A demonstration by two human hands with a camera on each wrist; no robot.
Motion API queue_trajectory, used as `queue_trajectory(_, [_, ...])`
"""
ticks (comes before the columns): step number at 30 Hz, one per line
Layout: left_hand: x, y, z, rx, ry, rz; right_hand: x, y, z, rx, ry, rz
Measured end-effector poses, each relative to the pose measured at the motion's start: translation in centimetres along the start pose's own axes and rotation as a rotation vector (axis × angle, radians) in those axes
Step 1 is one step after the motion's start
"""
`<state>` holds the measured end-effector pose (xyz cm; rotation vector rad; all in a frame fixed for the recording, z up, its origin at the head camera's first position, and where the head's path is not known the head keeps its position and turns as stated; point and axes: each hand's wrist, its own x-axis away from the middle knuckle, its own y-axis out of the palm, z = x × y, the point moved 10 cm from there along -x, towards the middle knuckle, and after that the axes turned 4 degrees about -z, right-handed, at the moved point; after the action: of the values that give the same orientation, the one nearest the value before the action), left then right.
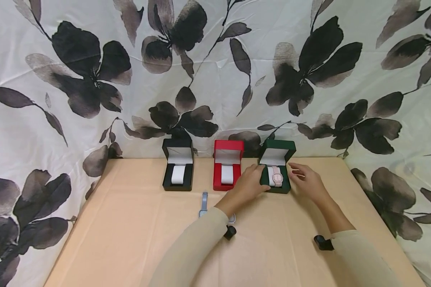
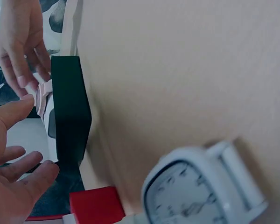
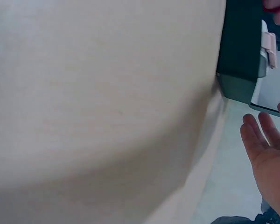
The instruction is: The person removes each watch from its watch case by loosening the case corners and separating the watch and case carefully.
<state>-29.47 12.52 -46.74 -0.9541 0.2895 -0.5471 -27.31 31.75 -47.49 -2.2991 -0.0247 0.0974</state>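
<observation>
A green watch box (image 1: 279,190) stands with its lid raised, a pink watch (image 1: 277,179) wrapped round the white cushion inside. At the box's left side is my left hand (image 1: 247,181), its thumb near the front edge and fingers spread in the left wrist view. My right hand (image 1: 306,182) is by the box's right side, fingers loosely bent and apart from it in the right wrist view. Neither hand grips anything.
A red watch box (image 1: 228,187) and a black watch box (image 1: 177,187) stand open to the left, each with a white cushion. Nearer lie a blue watch (image 1: 204,201) and a pale round-dial watch (image 2: 191,191), partly hidden by my left forearm in the head view. A floral cloth (image 1: 251,40) hangs behind.
</observation>
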Motion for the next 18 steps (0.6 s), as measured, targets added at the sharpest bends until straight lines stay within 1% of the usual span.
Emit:
queue_trajectory(4, [-0.3, -0.3, 0.4, -0.059, 0.018, -0.033, 0.0, 0.9, 0.5, 0.000, 0.034, -0.055])
queue_trajectory(10, [-0.9, -0.2, 0.8, -0.120, 0.110, -0.092, -0.2, 1.9, 1.2, -0.002, 0.084, -0.099])
queue_trajectory(13, [-1.4, -0.2, 0.8, -0.146, 0.137, -0.117, -0.4, 2.3, 1.5, -0.005, 0.085, -0.107])
queue_trajectory(18, [-2.0, -0.4, 1.0, -0.192, 0.164, -0.134, -0.4, 2.6, 1.7, 0.001, 0.080, -0.112])
